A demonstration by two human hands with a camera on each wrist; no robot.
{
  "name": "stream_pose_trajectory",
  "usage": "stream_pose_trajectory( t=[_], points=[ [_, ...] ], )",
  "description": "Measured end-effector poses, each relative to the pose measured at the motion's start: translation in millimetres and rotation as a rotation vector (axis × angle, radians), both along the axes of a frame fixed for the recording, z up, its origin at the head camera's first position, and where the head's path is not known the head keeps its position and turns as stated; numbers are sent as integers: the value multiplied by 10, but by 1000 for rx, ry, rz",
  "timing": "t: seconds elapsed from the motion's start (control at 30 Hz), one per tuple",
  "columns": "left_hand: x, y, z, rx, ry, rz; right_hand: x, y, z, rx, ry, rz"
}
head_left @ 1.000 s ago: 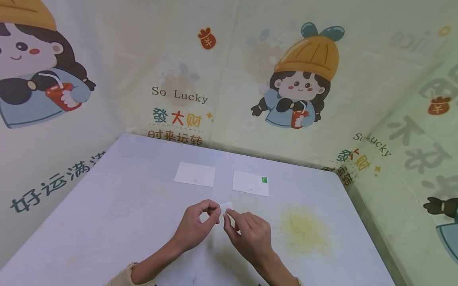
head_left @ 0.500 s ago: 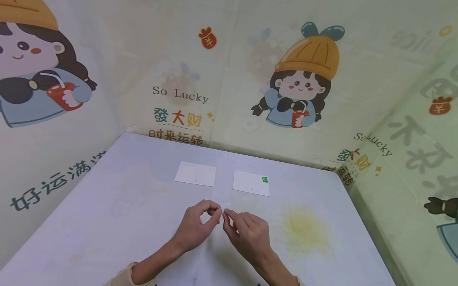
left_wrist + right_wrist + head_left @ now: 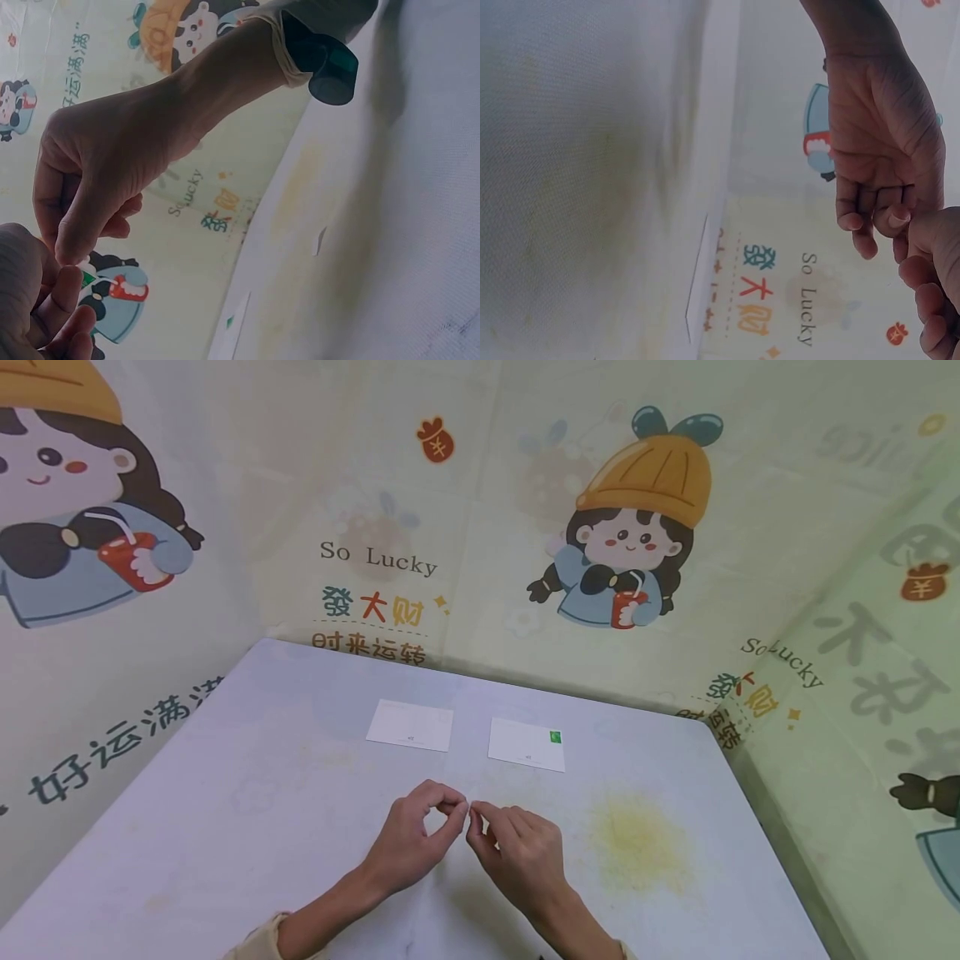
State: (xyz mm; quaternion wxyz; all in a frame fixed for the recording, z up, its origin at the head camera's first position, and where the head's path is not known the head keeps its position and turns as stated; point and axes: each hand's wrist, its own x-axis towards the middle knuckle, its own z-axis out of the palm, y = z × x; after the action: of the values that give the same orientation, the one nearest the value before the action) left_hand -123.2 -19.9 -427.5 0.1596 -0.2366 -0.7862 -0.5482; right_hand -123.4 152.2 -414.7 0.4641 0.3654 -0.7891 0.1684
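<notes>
My left hand (image 3: pixel 416 831) and right hand (image 3: pixel 521 856) meet tip to tip above the table, each with thumb and index finger pinched together. Between their fingertips a small green-and-white stamp (image 3: pixel 88 278) shows in the left wrist view; the fingers hide most of it. Beyond the hands lie two white cards. The left card (image 3: pixel 409 725) has no stamp in its corner, while the right card (image 3: pixel 525 745) bears a green stamp (image 3: pixel 555 737) at its upper right. A small curled white paper strip (image 3: pixel 319 241) appears in the left wrist view; whether it touches the table cannot be told.
The white table (image 3: pixel 247 810) has a yellow stain (image 3: pixel 641 843) right of the hands. Cartoon-printed curtains (image 3: pixel 480 543) stand along its far and side edges. A dark cylindrical object (image 3: pixel 332 71) sits by the right sleeve in the left wrist view.
The small white piece between the fingertips has turned out of sight in the head view. Both hands have closed slightly toward each other; the cards lie where they were.
</notes>
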Motion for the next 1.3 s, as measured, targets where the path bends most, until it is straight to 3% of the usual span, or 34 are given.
stream_pose_trajectory(
  t=[0.47,1.03,1.3],
  points=[
    [12,-6,-23,12,-10,-1,19,18,6,-57,-59,-42],
    [6,-111,-119,3,-28,55,21,114,-51,-117,-23,-44],
    [-20,-158,-123,-7,-35,72,33,152,-121,-91,-96,-34]
  ],
)
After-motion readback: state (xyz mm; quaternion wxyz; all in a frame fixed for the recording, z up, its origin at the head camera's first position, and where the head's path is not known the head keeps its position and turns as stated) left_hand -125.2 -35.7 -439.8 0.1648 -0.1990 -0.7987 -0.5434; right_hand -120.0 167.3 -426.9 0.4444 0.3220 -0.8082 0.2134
